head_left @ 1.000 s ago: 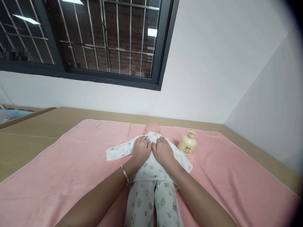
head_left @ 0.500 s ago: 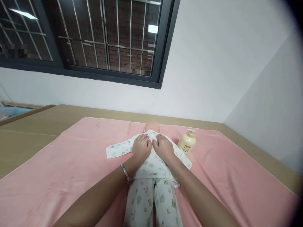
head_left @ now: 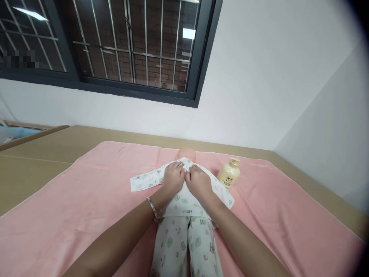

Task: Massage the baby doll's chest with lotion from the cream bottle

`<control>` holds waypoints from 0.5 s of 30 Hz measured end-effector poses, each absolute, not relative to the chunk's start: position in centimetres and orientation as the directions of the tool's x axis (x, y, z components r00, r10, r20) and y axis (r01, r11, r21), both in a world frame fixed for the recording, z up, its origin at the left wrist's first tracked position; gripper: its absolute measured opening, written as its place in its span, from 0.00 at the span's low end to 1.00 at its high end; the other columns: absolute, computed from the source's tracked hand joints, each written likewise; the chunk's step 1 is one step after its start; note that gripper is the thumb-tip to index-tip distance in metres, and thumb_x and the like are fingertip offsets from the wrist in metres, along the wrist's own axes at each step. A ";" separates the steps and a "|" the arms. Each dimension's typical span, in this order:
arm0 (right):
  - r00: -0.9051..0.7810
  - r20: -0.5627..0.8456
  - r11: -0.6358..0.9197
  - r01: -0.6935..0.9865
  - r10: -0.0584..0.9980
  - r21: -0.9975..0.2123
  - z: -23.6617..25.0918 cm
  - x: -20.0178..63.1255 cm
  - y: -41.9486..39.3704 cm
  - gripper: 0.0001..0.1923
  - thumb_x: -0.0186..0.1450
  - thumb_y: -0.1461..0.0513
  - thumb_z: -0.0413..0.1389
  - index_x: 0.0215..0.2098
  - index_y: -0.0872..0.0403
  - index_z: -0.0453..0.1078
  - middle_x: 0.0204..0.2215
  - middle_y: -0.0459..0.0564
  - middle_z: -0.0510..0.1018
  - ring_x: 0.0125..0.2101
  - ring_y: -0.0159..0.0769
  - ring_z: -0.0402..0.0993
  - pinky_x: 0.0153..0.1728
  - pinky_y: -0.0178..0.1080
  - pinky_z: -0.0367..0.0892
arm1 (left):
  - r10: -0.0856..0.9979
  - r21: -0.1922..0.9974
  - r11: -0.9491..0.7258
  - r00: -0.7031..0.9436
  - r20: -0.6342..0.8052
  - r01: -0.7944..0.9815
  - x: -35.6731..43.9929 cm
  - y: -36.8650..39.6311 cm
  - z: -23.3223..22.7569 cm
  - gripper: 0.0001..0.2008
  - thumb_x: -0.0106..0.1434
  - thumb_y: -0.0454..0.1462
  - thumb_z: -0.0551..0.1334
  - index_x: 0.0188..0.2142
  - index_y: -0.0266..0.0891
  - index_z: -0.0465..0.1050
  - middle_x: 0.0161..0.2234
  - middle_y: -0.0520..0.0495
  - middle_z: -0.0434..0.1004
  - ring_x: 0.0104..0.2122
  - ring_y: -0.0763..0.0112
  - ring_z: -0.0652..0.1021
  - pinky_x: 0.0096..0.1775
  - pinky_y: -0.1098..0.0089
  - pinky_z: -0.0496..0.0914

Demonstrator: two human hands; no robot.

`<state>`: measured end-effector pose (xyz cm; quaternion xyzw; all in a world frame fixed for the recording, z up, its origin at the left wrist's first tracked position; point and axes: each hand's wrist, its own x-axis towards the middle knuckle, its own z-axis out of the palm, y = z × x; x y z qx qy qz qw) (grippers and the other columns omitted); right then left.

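A doll lies on a pink sheet, its bald head (head_left: 186,154) at the far end. It wears a white printed long-sleeved shirt (head_left: 184,202) and matching trousers (head_left: 173,242). My left hand (head_left: 173,179), with a bracelet (head_left: 152,207) at the wrist, is on the shirt's upper left front. Beside it, my right hand (head_left: 199,181) is on the upper right front. Both hands have bent fingers, and their thumbs almost meet below the collar, where cloth bunches between them. The fingertips are partly hidden but seem closed on the shirt.
A cream pump bottle (head_left: 230,173) stands right of the doll, close to the shirt's right sleeve. The pink sheet (head_left: 86,196) covers most of a wooden surface (head_left: 34,173) set against a white wall. Above is a barred window (head_left: 138,46).
Both hands stay on the upper shirt, fingers slightly more bent than before. The whole view has shifted a little; the doll and bottle keep their places.
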<state>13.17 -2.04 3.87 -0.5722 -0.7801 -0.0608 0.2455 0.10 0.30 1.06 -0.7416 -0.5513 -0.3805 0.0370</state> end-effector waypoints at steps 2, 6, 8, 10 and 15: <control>-0.223 0.430 0.338 0.917 0.875 -0.212 3.9 13.3 -1.8 0.19 0.70 0.60 0.43 0.49 0.58 0.72 0.53 0.58 0.74 0.56 0.41 0.66 0.55 0.37 0.57 | 0.781 0.376 -0.401 0.097 0.618 0.835 0.1 0.4 0.9 0.15 0.65 0.33 0.52 0.43 0.39 0.77 0.49 0.43 0.78 0.52 0.59 0.74 0.56 0.56 0.66; -0.211 0.395 0.330 0.906 0.894 -0.263 3.7 13.5 -1.0 0.22 0.70 0.59 0.43 0.55 0.61 0.68 0.57 0.59 0.70 0.60 0.41 0.61 0.58 0.38 0.55 | 0.751 0.399 -0.413 0.058 0.657 0.818 0.2 0.3 0.8 0.12 0.64 0.32 0.55 0.37 0.41 0.79 0.46 0.44 0.79 0.50 0.60 0.75 0.55 0.56 0.67; -0.208 0.389 0.329 0.903 0.898 -0.276 3.6 13.6 -0.8 0.24 0.70 0.58 0.43 0.57 0.63 0.66 0.58 0.60 0.68 0.61 0.42 0.59 0.59 0.39 0.53 | 0.740 0.415 -0.412 0.033 0.672 0.811 0.3 0.1 0.8 0.12 0.63 0.32 0.56 0.36 0.40 0.79 0.45 0.44 0.80 0.49 0.60 0.76 0.55 0.57 0.67; -0.209 0.390 0.332 0.900 0.897 -0.282 3.5 13.6 -0.7 0.25 0.70 0.58 0.43 0.58 0.64 0.65 0.59 0.61 0.68 0.61 0.42 0.59 0.60 0.39 0.52 | 0.733 0.424 -0.411 0.016 0.680 0.807 0.3 -0.1 0.9 0.11 0.63 0.32 0.56 0.36 0.39 0.79 0.44 0.44 0.80 0.48 0.60 0.76 0.54 0.57 0.68; -0.204 0.401 0.327 0.906 0.893 -0.268 3.6 13.5 -1.1 0.24 0.70 0.59 0.42 0.58 0.64 0.65 0.58 0.62 0.68 0.61 0.43 0.59 0.60 0.40 0.52 | 0.724 0.407 -0.421 0.030 0.689 0.811 0.4 -0.2 0.8 0.12 0.63 0.32 0.55 0.36 0.40 0.78 0.45 0.44 0.80 0.48 0.61 0.76 0.54 0.57 0.68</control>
